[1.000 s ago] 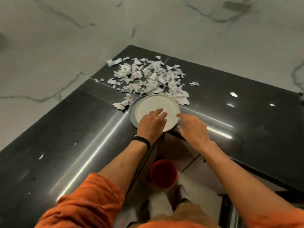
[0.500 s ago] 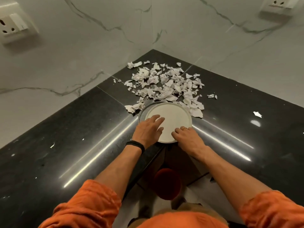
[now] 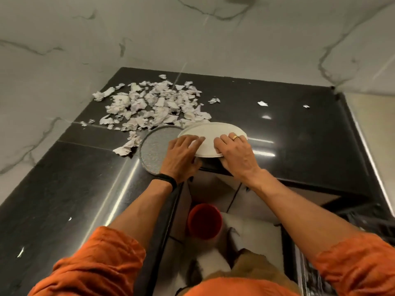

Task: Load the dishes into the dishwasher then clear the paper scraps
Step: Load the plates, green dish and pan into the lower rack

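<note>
Since half a second ago: see white plate (image 3: 210,135) slid right and raised off grey plate (image 3: 158,146); grey plate, formerly covered, now mostly bare. View also tipped further down, wall sockets out of frame.

Find white plate tilted, held over the counter (image 3: 64,178) front edge, overlapping only the right side of grey plate. Contact between the two plates: cannot tell.

Note left grip (image 3: 181,155) closed on white plate's near left rim, fingers flat on top, thumb tucked beneath. Note right grip (image 3: 237,154) closed on the near right rim likewise, fingers on top, thumb under; gold ring (image 3: 235,137) on one finger. Log black wristband (image 3: 165,180) on left wrist, orange sleeves (image 3: 102,259) pushed up both forearms.

Find grey plate flat on the black counter at its inner corner, near part hidden by left grip.

Locate paper scraps (image 3: 154,107) heaped on the counter just behind both plates, toward the marble wall (image 3: 192,35), a few touching grey plate's far left rim. Spot stray bits (image 3: 262,103) well apart to the right.

See red tub (image 3: 205,221) on the floor below, between the forearms. Dark shape at lower right: too blurred to identify.
</note>
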The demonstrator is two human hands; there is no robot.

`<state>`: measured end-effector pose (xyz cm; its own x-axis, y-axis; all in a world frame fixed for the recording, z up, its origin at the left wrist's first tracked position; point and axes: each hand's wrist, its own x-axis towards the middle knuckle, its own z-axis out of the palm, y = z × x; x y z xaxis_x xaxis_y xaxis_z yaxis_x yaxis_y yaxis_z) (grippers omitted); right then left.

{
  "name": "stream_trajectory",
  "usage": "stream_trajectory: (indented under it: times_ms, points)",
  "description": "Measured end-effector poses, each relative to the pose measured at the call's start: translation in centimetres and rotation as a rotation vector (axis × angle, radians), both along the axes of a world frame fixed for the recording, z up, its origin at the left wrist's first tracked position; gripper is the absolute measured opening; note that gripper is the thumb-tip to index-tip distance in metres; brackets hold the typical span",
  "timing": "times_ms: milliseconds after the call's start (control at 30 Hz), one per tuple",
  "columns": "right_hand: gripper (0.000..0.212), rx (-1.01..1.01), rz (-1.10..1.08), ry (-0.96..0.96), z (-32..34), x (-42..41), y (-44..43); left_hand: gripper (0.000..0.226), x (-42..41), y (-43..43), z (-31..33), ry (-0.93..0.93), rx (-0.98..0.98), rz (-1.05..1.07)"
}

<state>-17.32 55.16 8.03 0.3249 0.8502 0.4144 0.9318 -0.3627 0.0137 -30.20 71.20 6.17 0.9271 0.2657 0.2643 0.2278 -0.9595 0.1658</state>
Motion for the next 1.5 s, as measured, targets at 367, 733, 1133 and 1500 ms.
stream_trajectory:
  times_ms: [367, 733, 1133, 1500]
  points:
    - [0.016, 0.123, -0.451, 0.040, 0.2, -0.7, -19.6, 0.061, 11.6, -15.8, 0.3, -0.129, -0.010, -0.588]
    - [0.049, 0.192, -0.828, 0.260, -2.4, -2.9, -39.1, 0.029, 17.2, -36.3, -1.3, 0.060, -0.061, -1.117]
    - [0.045, 0.009, -1.141, 0.859, -14.9, -5.3, -49.3, 0.032, 21.5, -48.0, -12.3, 0.377, -0.076, -1.289]
    - [0.046, -0.015, -1.344, 0.892, -36.4, 2.0, -49.3, 0.035, 28.0, -51.4, -34.6, 0.486, 0.030, -1.176]
